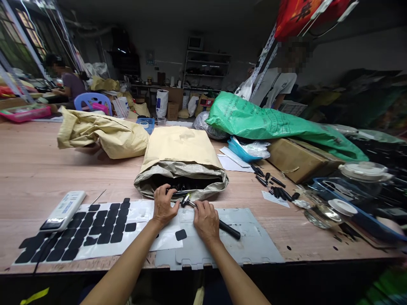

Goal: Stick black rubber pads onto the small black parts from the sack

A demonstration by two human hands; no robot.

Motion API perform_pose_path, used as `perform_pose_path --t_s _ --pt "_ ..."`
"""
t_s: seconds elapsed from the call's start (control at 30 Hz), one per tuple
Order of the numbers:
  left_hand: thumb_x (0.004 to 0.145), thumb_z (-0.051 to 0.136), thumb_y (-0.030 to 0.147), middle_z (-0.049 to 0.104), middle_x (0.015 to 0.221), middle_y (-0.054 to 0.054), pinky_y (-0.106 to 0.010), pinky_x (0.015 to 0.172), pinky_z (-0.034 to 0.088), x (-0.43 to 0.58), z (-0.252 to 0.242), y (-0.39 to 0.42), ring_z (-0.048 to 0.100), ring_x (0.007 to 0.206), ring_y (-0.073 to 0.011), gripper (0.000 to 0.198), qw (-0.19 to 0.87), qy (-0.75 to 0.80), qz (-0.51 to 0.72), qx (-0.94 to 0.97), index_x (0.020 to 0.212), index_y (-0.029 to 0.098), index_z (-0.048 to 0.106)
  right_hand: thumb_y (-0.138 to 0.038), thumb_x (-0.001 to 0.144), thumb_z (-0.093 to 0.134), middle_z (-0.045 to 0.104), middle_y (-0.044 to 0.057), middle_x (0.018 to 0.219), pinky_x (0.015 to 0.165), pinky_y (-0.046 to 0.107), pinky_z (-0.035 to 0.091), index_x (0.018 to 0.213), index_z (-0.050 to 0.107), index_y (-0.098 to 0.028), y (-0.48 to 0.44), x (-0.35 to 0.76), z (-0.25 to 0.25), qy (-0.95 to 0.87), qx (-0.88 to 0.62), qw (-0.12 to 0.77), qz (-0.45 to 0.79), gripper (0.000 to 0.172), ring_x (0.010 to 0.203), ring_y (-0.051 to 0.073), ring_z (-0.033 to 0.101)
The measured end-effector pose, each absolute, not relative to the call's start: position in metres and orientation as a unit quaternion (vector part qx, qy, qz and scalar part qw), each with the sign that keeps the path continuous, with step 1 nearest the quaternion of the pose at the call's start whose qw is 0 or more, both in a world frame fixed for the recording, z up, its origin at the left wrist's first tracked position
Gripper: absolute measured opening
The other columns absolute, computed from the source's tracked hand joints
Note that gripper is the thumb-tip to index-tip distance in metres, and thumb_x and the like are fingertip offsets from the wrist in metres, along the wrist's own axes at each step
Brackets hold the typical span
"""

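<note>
My right hand [206, 220] is closed around the metal shaft of a hammer-like tool with a black handle [230, 230] and a small shiny head [185, 200]. The handle sticks out to the right, below my fingers. At the mouth of a beige woven sack [181, 146] rests my left hand [164, 206], its thumb apart from the bent fingers and the tool's head just beyond the thumb. Those fingertips are close to a dark, slim piece [182, 192] at the sack's lip; whether they touch it is unclear. Dark items inside the sack are mostly in shadow.
Black rounded-square pads [108, 222] cover a white sheet at left, beside a white digital device [63, 211]. A grey sheet [254, 241] lies under my right hand. Black handles [278, 192], a cardboard box [295, 161] and glass jars [321, 216] stand right. Two people are farther back.
</note>
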State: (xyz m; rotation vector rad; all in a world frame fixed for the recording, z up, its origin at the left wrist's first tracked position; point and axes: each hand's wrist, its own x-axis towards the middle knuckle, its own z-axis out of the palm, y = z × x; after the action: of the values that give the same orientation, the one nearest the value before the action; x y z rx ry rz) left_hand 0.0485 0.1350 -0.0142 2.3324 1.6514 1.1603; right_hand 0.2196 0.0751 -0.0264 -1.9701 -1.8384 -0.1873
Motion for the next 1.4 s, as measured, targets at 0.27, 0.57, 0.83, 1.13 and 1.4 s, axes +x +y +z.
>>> perform_pose_path --t_s 0.27,0.57,0.83,1.13,1.4 --pt "0.086 0.065 0.030 0.062 0.095 -0.006 -0.039 0.086 0.038 0.050 -0.021 0.144 0.050 0.096 -0.0248 0.016 0.030 0.517 0.289 0.805 0.099 0.021 0.068 -0.022 0.091 0.054 0.057 0.004 0.094 0.075 0.030 0.029 0.107 0.062 -0.023 0.076 0.220 -0.028 -0.665 -0.710 0.217 -0.084 0.018 0.090 0.018 0.047" --pt "0.089 0.056 0.028 0.066 0.091 -0.007 -0.036 0.083 0.038 0.049 -0.012 0.135 0.055 0.089 -0.0237 0.013 0.066 0.499 0.298 0.811 0.096 0.019 0.064 -0.022 0.091 0.054 0.057 0.004 0.095 0.076 0.030 0.029 0.108 0.062 -0.023 0.076 0.219 -0.026 -0.661 -0.713 0.216 -0.083 0.019 0.090 0.018 0.047" --pt "0.075 0.066 0.028 0.065 0.069 0.002 -0.029 0.073 0.039 0.045 -0.002 0.137 0.056 0.067 -0.0162 0.010 0.201 0.484 0.225 0.822 0.082 0.021 0.064 -0.023 0.091 0.054 0.058 0.004 0.096 0.077 0.029 0.029 0.107 0.063 -0.022 0.076 0.219 -0.027 -0.660 -0.712 0.229 -0.074 0.018 0.090 0.018 0.048" --pt "0.064 0.065 0.025 0.060 0.065 0.004 -0.026 0.069 0.038 0.044 0.003 0.140 0.053 0.065 -0.0154 0.013 0.240 0.499 0.195 0.810 0.076 0.021 0.063 -0.023 0.090 0.056 0.057 0.003 0.093 0.075 0.029 0.029 0.104 0.063 -0.022 0.077 0.219 -0.029 -0.656 -0.712 0.231 -0.093 0.016 0.089 0.018 0.048" --pt "0.057 0.064 0.016 0.057 0.067 0.004 -0.027 0.071 0.032 0.040 -0.006 0.146 0.053 0.071 -0.0170 0.017 0.224 0.462 0.183 0.838 0.068 0.020 0.052 -0.023 0.089 0.056 0.058 0.003 0.094 0.078 0.029 0.030 0.103 0.064 -0.022 0.076 0.219 -0.028 -0.657 -0.712 0.236 -0.083 0.017 0.091 0.018 0.049"
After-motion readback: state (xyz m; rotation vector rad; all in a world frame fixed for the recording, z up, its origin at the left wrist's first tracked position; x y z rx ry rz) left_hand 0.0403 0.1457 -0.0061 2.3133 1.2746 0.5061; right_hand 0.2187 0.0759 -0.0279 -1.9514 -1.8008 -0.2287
